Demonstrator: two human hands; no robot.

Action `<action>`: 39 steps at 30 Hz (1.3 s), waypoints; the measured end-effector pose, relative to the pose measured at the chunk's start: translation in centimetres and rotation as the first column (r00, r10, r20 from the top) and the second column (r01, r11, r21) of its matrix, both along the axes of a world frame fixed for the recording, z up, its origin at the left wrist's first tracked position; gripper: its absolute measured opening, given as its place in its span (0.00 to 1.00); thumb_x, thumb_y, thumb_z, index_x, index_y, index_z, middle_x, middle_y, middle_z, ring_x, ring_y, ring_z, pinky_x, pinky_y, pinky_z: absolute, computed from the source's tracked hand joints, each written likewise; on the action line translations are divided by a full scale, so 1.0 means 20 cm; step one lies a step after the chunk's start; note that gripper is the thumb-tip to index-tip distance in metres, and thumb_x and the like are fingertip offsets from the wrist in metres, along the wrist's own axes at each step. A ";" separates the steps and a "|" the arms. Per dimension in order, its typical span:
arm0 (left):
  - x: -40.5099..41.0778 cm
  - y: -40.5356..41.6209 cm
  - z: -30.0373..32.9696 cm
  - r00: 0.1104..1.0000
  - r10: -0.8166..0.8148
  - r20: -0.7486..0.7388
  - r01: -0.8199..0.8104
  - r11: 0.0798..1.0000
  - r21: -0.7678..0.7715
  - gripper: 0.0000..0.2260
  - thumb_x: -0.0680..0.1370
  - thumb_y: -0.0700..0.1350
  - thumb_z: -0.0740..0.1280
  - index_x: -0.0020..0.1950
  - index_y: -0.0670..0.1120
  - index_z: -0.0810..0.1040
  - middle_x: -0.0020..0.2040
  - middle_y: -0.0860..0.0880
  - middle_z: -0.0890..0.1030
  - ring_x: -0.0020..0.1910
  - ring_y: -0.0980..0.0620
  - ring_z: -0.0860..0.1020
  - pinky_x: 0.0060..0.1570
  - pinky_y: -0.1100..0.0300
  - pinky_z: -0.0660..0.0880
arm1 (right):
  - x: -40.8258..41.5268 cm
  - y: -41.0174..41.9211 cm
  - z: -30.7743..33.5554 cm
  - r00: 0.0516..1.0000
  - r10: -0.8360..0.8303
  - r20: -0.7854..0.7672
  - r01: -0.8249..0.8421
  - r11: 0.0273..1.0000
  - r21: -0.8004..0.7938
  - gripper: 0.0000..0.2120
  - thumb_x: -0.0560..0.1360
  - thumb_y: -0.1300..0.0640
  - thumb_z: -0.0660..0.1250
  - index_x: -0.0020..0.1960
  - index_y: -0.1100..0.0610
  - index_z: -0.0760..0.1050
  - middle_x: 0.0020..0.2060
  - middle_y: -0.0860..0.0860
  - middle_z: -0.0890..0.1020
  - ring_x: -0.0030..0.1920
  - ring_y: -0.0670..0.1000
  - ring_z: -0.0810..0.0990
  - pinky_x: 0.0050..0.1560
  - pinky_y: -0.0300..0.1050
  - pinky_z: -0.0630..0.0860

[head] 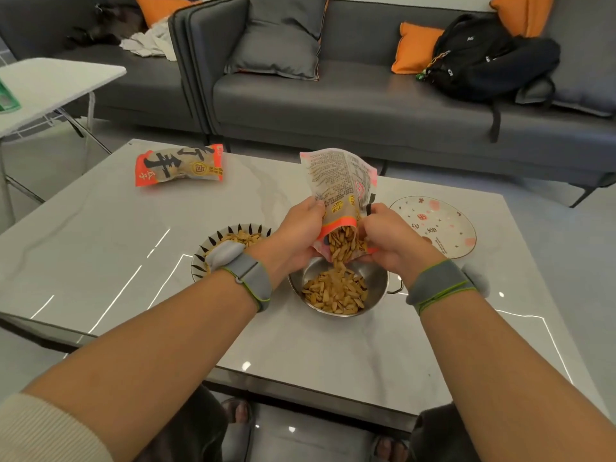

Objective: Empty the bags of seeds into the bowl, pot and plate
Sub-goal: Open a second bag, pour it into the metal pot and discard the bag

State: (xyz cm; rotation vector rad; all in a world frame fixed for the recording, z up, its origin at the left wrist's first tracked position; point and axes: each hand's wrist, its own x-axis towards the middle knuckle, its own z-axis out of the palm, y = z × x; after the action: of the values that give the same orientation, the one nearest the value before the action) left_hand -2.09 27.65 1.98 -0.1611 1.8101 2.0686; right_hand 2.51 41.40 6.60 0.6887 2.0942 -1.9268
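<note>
1. Pouring seeds, left hand [293, 228] and right hand [383, 236] pinch the open bag [340, 188], upended directly above the pot [376, 278].
2. Thin film looks light, floppy, slippery; hold its side edges near the mouth.

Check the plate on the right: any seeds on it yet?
Empty: the plate shows only its printed pattern; seeds lie in the pot.

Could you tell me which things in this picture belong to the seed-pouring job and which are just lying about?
Part of the job:
- open seed bag, held by left hand and right hand
- metal pot, receiving seeds
- patterned bowl, already holding seeds
- flowered plate, no seeds on it
- sealed seed bag

Just lying about:
- black backpack
- orange cushions
- grey cushion
- white side table
</note>
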 end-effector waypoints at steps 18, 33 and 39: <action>0.03 -0.03 0.04 1.000 0.001 0.027 -0.001 1.000 0.022 0.14 0.90 0.48 0.53 0.68 0.49 0.77 0.59 0.43 0.87 0.52 0.35 0.87 0.51 0.30 0.83 | 0.00 0.02 -0.01 0.999 0.036 -0.001 -0.036 0.998 -0.055 0.23 0.81 0.73 0.55 0.73 0.57 0.66 0.58 0.61 0.79 0.55 0.66 0.84 0.53 0.72 0.84; 0.04 -0.02 0.07 0.999 -0.022 0.024 0.021 1.000 0.014 0.14 0.91 0.48 0.53 0.71 0.49 0.75 0.62 0.41 0.85 0.61 0.33 0.84 0.59 0.27 0.79 | 0.03 0.04 0.02 1.000 0.012 -0.018 -0.014 0.994 -0.109 0.25 0.79 0.76 0.54 0.71 0.58 0.66 0.61 0.63 0.78 0.56 0.67 0.84 0.50 0.73 0.84; 0.05 -0.02 0.06 0.998 -0.064 0.029 0.063 0.998 0.015 0.14 0.90 0.49 0.53 0.67 0.51 0.76 0.64 0.38 0.84 0.58 0.33 0.83 0.54 0.36 0.81 | 0.04 0.02 -0.01 1.000 -0.012 -0.015 0.011 0.994 -0.106 0.29 0.79 0.75 0.54 0.76 0.55 0.64 0.59 0.61 0.79 0.56 0.66 0.84 0.53 0.73 0.83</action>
State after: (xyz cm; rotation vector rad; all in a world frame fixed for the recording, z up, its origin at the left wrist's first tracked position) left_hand -1.16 27.33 3.17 -0.1282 1.7601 2.0240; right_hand 3.36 41.80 6.49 0.6672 1.9834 -2.0391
